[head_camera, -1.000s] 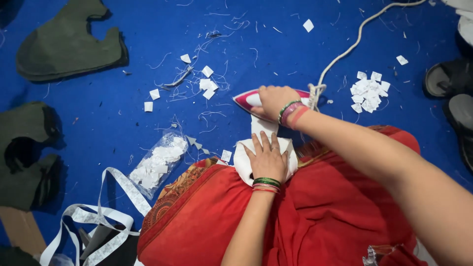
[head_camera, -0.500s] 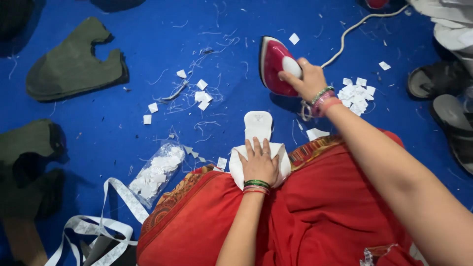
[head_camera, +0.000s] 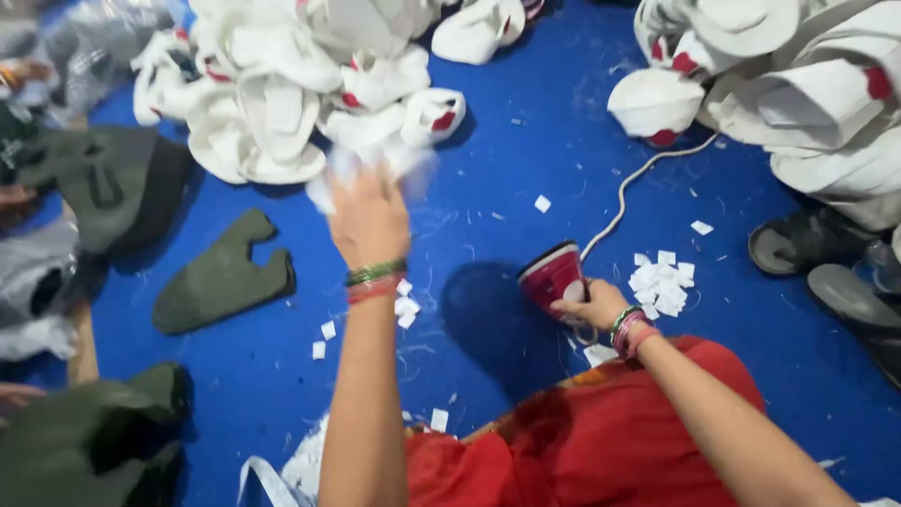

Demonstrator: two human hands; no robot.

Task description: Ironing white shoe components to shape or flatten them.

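My right hand (head_camera: 593, 305) grips a red and white clothes iron (head_camera: 554, 277) standing on its heel on the blue floor cloth, just beyond my red-clad knee (head_camera: 601, 432). The iron's white cord (head_camera: 631, 183) runs away to the upper right. My left hand (head_camera: 369, 218) is stretched far forward and holds a blurred white fabric piece (head_camera: 368, 167) at the near edge of a big heap of white and red fabric pieces (head_camera: 291, 80). Green and red bangles sit on both wrists.
A second heap of white pieces (head_camera: 798, 75) lies at the top right. Olive green cut pieces (head_camera: 223, 274) lie to the left. Small white paper squares (head_camera: 663, 282) are scattered beside the iron. Dark sandals (head_camera: 826, 272) sit at the right edge.
The view has tilted up toward the heaps. My left hand left my lap and carried the white piece forward to the heap. The iron now stands upright, nearer my knee.
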